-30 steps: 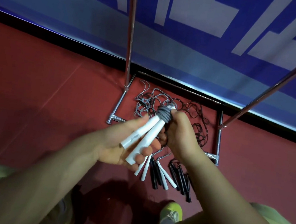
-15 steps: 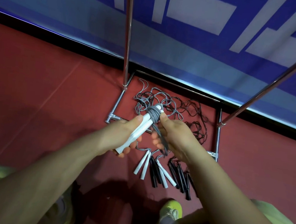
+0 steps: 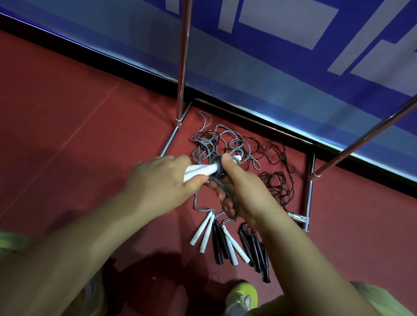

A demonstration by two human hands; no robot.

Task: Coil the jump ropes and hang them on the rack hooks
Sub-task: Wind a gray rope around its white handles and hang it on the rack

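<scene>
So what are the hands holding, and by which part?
Left hand grips the white plastic jump-rope handles by their lower ends; right hand pinches the grey cord wound round them.

In mid-frame my left hand [image 3: 165,178] and right hand [image 3: 245,192] meet on a rope's handles [image 3: 201,172]. Below lie more handles [image 3: 230,245], above a cord tangle [image 3: 235,145] inside the rack base [image 3: 308,197].

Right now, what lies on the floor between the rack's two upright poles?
Head view: tangled grey and black jump ropes lie on the red floor between the left pole and right pole.
</scene>
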